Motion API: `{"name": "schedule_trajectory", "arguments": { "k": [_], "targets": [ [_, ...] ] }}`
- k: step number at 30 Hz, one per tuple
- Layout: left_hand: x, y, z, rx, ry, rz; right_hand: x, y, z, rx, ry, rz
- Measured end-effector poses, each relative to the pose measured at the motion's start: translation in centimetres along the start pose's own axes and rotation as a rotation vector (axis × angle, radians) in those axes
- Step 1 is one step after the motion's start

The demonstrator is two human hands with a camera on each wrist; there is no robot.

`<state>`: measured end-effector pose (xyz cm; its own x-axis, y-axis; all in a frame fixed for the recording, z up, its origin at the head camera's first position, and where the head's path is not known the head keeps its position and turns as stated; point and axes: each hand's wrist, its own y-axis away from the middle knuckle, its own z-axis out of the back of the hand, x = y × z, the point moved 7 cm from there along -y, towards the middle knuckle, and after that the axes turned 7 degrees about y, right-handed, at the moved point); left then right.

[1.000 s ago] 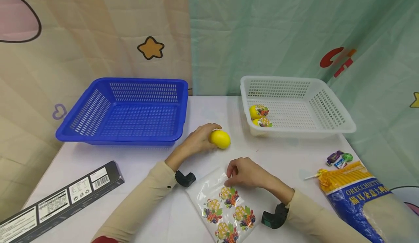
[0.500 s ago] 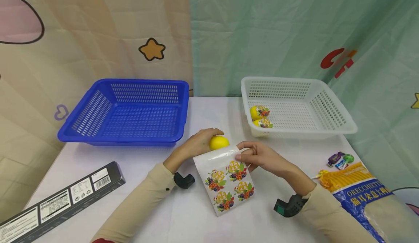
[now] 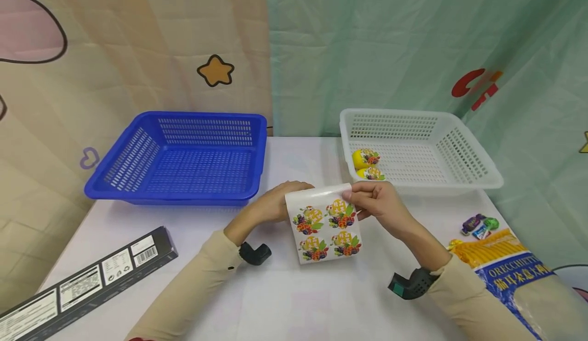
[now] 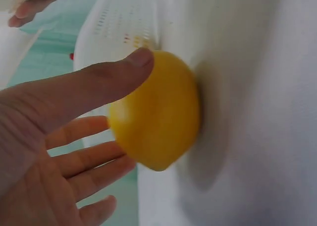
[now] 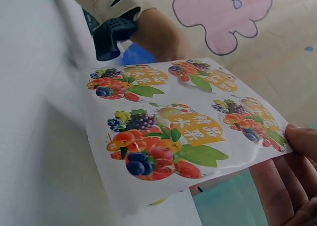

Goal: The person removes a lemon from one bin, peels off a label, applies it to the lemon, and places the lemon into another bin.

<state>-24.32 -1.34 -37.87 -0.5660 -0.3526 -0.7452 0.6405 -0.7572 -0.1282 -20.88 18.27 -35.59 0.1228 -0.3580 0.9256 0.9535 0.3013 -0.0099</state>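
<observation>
My left hand (image 3: 271,203) holds a yellow lemon (image 4: 163,112); in the left wrist view the thumb lies across it and the fingers are behind. From the head view that lemon is hidden behind a sheet of fruit stickers (image 3: 327,231). My right hand (image 3: 383,207) pinches this sheet by its upper right corner, thumb on the printed face. Several round fruit labels show on the white backing, with a bare strip along the top. The sheet is raised and tilted right in front of the left hand.
A blue basket (image 3: 174,195) stands at the back left. At the back right, a white basket (image 3: 441,184) contains two stickered lemons (image 3: 360,159). On the right lie wrapped candies (image 3: 480,226) and a pasta bag (image 3: 510,279); a long dark box (image 3: 110,274) is at the left.
My right hand has taken the sticker sheet by its corner, lifted it off the table and moved it up and right. The sheet now covers the lemon in the head view.
</observation>
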Motion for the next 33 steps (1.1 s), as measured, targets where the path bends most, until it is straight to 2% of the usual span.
{"name": "schedule_trajectory", "arguments": {
  "k": [2,5,8,10,13,16,18,20,23,25,27,33],
  "targets": [
    [-0.6,0.4,0.5,0.005,0.005,-0.019,0.1,0.0,0.1,-0.012,-0.002,0.003],
    [-1.5,0.8,1.5,0.004,0.005,0.002,0.3,0.0,0.2,-0.019,-0.007,0.0],
    [-2.7,1.3,3.1,-0.039,-0.025,0.018,0.5,0.0,0.4,-0.027,-0.011,0.002],
    [-3.6,1.8,4.7,-0.106,-0.062,0.029,0.7,0.0,0.5,-0.041,-0.014,0.008],
    [-5.0,2.6,7.3,-0.272,-0.095,-0.001,0.9,0.0,0.8,-0.065,-0.027,0.019],
    [-6.5,3.4,9.4,-0.451,-0.108,-0.08,1.2,0.0,1.0,-0.09,-0.042,0.026],
    [-7.6,3.9,9.9,-0.521,-0.09,-0.188,1.4,0.1,1.1,-0.109,-0.05,0.032],
    [-8.5,4.1,9.5,-0.511,-0.082,-0.287,1.4,0.1,1.0,-0.127,-0.058,0.035],
    [-9.4,3.9,7.8,-0.406,-0.056,-0.395,1.5,0.1,0.9,-0.143,-0.068,0.046],
    [-9.6,3.7,6.7,-0.342,-0.059,-0.407,1.6,0.1,0.7,-0.146,-0.075,0.056],
    [-9.6,3.6,6.0,-0.313,-0.056,-0.412,1.7,0.1,0.6,-0.148,-0.087,0.072],
    [-9.4,3.4,5.3,-0.323,-0.053,-0.411,2.3,0.2,0.5,-0.215,-0.114,0.134]
  ]
}}
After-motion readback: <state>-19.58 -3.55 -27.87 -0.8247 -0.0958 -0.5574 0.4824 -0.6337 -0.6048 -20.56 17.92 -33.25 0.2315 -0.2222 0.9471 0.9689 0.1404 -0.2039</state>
